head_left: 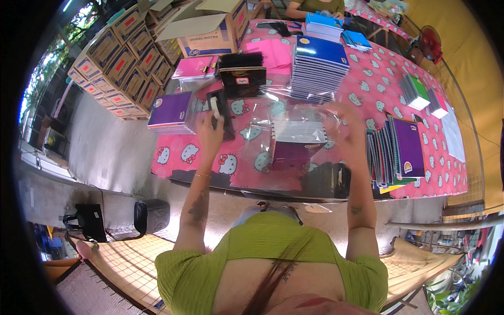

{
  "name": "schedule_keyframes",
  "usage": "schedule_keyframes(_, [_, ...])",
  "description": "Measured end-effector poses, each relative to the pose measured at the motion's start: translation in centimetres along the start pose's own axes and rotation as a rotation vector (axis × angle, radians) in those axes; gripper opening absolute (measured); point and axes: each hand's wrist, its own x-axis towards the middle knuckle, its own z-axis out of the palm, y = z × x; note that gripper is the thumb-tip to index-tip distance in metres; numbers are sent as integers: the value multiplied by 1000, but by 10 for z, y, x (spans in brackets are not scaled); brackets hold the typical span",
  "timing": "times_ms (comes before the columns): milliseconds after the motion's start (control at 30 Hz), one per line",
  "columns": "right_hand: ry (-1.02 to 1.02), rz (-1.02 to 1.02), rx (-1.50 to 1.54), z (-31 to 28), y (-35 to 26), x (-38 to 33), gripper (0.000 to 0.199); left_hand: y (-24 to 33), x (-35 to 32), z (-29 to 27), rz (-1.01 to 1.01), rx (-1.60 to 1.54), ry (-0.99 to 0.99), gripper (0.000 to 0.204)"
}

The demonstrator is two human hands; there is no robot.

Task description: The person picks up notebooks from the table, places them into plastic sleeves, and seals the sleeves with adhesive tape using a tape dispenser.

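In front of me a small stack of spiral notebooks (pixel 299 149) with a purple cover lies inside loose, shiny clear plastic (pixel 257 118). My right hand (pixel 344 123) is at the right side of this plastic, its fingers smeared by motion. Away to the left, my left hand (pixel 211 128) reaches to a long black holder (pixel 227 118) with a whitish piece (pixel 214 106) on it, which looks like a tape dispenser. The left fingers are bent together there; what they pinch is too small to make out.
Purple notebooks (pixel 170 113) stand stacked at the left, a tall blue-covered stack (pixel 320 65) behind, and upright notebooks (pixel 401 149) at the right. A black box (pixel 242 76) sits mid-table. Cartons (pixel 121 63) are piled beyond the left edge. A person (pixel 315 8) sits at the far side.
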Motion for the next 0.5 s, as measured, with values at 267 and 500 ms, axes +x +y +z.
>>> schedule_keyframes(267, [-317,-33,-494,59,-15,16,33,-65,-22,29,-555,-675,-20,14])
schedule_keyframes(500, [-214,-92,-453,72,-20,8,28,-59,-33,-16,-265,429,-226,17])
